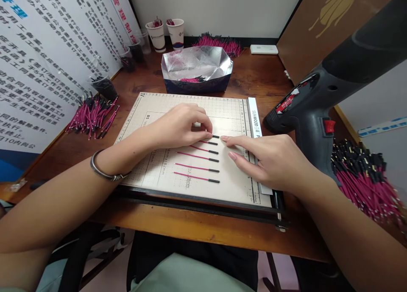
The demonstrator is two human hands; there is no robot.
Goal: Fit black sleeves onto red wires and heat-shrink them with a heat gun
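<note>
A beige gridded cutting board [159, 109] lies on the wooden desk. Several pink wires with black tips [197, 167] lie in a parallel row on it. My left hand [179, 124] rests on the board, its fingertips pinching the topmost wire [216, 136] near its black tip. My right hand [270, 160] lies flat beside the row, fingers spread, forefinger pointing at that same tip without gripping anything. A metal bangle [101, 172] circles my left wrist.
A black hot-glue gun [314, 109] stands at the right. Heaps of pink wires lie at the right [365, 177], left [93, 113] and back [219, 41]. A foil-lined box [197, 71], paper cups [165, 33] and plastic cups [103, 86] stand behind.
</note>
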